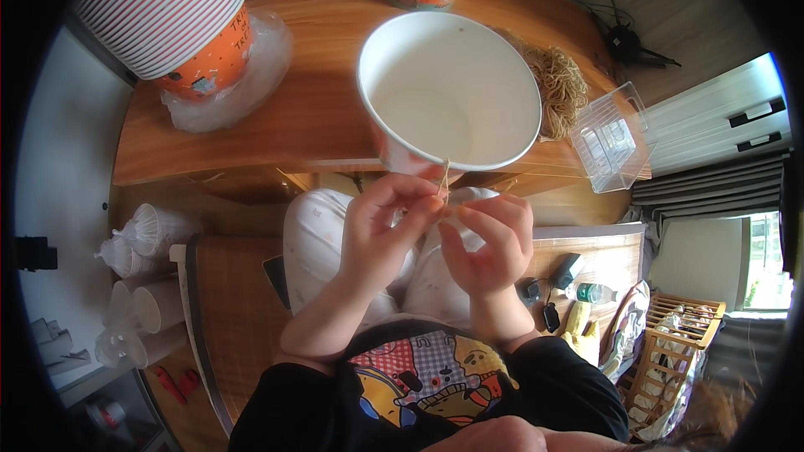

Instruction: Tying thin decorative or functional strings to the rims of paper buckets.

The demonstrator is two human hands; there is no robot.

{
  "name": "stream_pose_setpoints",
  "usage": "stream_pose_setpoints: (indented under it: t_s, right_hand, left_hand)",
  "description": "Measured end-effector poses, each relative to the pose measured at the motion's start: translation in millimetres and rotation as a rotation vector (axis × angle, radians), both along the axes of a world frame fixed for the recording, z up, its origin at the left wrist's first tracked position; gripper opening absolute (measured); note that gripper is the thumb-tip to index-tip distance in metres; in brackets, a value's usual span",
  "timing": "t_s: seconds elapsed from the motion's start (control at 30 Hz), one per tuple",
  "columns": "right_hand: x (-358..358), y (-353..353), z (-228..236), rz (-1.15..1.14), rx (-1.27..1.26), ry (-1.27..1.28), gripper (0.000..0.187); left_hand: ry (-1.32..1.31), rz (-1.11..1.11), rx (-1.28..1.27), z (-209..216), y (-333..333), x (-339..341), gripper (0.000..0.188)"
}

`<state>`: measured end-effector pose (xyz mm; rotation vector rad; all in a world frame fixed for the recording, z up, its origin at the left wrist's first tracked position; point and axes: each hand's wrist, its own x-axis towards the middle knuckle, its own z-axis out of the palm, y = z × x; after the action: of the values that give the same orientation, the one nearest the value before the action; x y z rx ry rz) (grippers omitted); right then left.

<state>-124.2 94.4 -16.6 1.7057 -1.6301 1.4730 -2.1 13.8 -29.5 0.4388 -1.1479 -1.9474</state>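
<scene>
Both fists close together below the white paper bucket (450, 88), my left hand (381, 230) and right hand (490, 238) pinch a thin tan string (444, 180) at its rim, orange printed bucket stack (172, 21) on tabletop (310, 117) far left.

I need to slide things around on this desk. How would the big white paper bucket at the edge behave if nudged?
The white paper bucket looks empty and thin-walled, so probably light and easy to shove. It sits at the wooden tabletop edge, so a push toward the hands may tip it off. Its wall would likely dent if squeezed.
</scene>
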Motion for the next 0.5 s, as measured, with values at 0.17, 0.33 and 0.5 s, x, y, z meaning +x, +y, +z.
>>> stream_pose_setpoints:
  t_s: [0.17,0.33,0.5]
  right_hand:
    - [-0.4,-1.4,3.6,-0.025,0.044,0.081,0.039]
    - [1.2,-2.1,4.9,-0.042,0.046,0.097,0.033]
    - [-0.4,-4.5,2.8,0.006,0.057,0.004,0.030]
  left_hand:
    - [-0.026,0.017,-0.031,-1.6,-0.5,1.0,0.011]
    - [-0.062,0.039,-0.045,-1.9,-1.5,2.7,0.011]
    - [0.137,-0.032,-0.015,0.7,-2.0,3.0,0.014]
